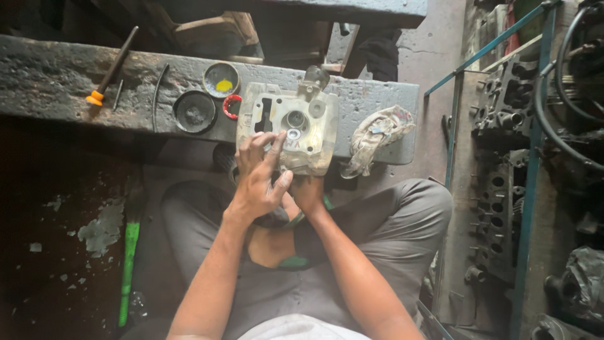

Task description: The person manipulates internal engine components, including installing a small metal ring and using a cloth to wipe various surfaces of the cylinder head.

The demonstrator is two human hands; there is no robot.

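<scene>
Resting on the front edge of a rough concrete slab (56, 79): pale, grimy cast-metal engine part (314, 129), blocky, bored face up, long side running across the slab. Left hand (259, 179) open, fingers spread on its face. Right hand (307, 192) grips its lower edge from beneath. Crumpled rag (377, 132) just beside.
</scene>
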